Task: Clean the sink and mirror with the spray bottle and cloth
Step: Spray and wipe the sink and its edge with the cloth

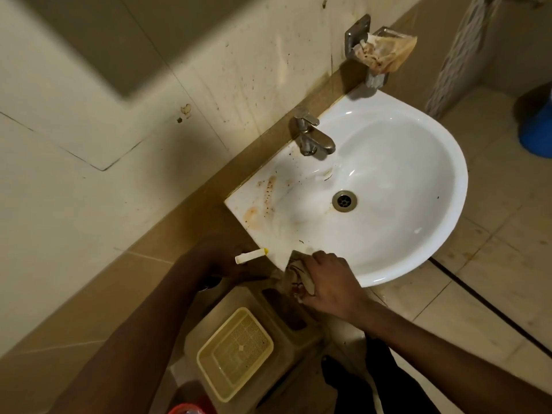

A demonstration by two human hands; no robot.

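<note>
The white sink (442,162) hangs on a tiled wall, with brown stains on its left ledge (263,201). My right hand (328,279) presses a crumpled, patterned cloth (295,268) onto the sink's near corner rim. My left hand (222,259) lies in shadow just left of that corner, closed around a spray bottle. Only the bottle's white nozzle with a yellow tip (251,256) shows clearly, and it points toward the sink. A darker panel at the upper left (89,40) may be the mirror's lower part; I cannot tell for sure.
A metal faucet (313,138) stands at the sink's back and the drain (344,201) is in the bowl. A wall holder with a brown-stained bag (385,52) hangs above. Below the sink stand a beige bin (286,315) and a yellow basket (236,351). A blue bucket (537,130) and a black hose (484,297) are on the floor at right.
</note>
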